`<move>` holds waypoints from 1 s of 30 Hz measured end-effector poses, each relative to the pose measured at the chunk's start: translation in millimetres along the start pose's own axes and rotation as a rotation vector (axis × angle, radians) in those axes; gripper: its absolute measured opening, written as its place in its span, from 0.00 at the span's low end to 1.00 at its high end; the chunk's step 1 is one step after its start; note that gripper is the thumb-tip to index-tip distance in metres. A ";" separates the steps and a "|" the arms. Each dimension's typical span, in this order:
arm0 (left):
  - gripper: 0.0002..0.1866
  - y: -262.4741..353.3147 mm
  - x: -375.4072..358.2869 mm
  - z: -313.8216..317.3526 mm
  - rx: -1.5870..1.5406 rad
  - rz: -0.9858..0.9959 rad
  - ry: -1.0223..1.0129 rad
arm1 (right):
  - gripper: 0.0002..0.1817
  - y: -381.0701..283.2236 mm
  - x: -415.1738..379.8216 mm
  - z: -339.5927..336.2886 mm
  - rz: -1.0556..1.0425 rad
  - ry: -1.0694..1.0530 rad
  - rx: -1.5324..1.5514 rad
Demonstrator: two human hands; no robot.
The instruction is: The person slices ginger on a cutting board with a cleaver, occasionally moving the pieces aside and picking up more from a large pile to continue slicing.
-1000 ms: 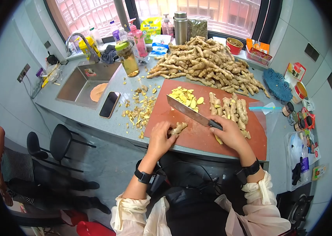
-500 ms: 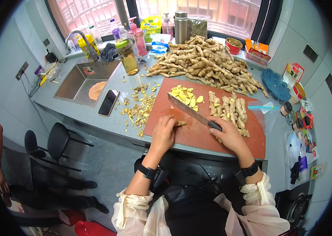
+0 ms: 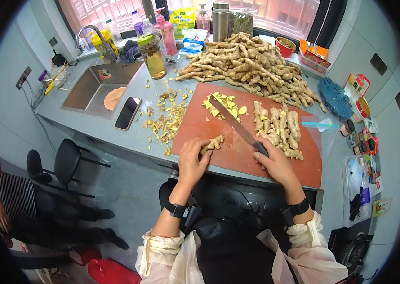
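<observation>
My left hand (image 3: 193, 160) is closed around one end of a piece of ginger root (image 3: 216, 142) near the front left of the reddish-brown cutting board (image 3: 238, 161). A kitchen knife (image 3: 238, 126) is in my right hand (image 3: 272, 163), its handle gripped and its blade slanting up to the left. The blade's tip lies by a heap of yellow ginger slices (image 3: 222, 105). Right of the blade, several whole ginger pieces (image 3: 278, 127) are lined up on the board. Behind the board rises a big pile of ginger roots (image 3: 249, 66).
Ginger peelings and scraps (image 3: 166, 120) litter the counter left of the board, next to a phone (image 3: 128, 113). A green-lidded tea bottle (image 3: 153, 57) stands near the sink (image 3: 84, 92). Blue plate (image 3: 335, 97) and small jars (image 3: 346, 128) sit right. A person (image 3: 13, 199) is at far left.
The ginger piece has turned and shows more beyond my left fingers. My right hand and knife have shifted slightly right, the blade angled more steeply. The view has tilted a little.
</observation>
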State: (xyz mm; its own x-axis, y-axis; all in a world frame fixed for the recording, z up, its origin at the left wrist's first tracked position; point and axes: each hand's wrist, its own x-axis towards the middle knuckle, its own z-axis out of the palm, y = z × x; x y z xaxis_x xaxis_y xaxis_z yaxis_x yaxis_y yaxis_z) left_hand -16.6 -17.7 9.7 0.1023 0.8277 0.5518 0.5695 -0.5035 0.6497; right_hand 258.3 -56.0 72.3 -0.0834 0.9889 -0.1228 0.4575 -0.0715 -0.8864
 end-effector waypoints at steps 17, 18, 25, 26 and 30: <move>0.11 -10.0 -3.4 8.6 -0.062 -0.052 0.155 | 0.16 -50.2 15.8 -14.3 -0.243 -0.055 -0.350; 0.11 -10.1 -3.9 9.1 -0.064 -0.053 0.157 | 0.16 -54.5 15.7 -16.0 -0.227 -0.092 -0.349; 0.10 -11.2 -3.9 11.2 -0.050 -0.052 0.166 | 0.15 -58.5 16.9 -20.2 -0.204 -0.139 -0.462; 0.10 -11.5 -3.8 11.3 -0.041 -0.045 0.164 | 0.15 -59.7 16.2 -20.5 -0.201 -0.137 -0.465; 0.10 -11.4 -2.8 11.3 -0.036 -0.018 0.168 | 0.15 -65.5 14.0 -22.5 -0.173 -0.144 -0.441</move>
State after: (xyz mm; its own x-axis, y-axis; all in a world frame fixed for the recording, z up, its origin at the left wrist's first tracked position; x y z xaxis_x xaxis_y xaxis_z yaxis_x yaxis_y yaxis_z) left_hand -14.2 -11.4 -5.1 -0.0466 0.7850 0.6177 0.5403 -0.5004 0.6766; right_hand 247.0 -34.5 138.7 -0.2985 0.9512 -0.0788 0.7544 0.1845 -0.6299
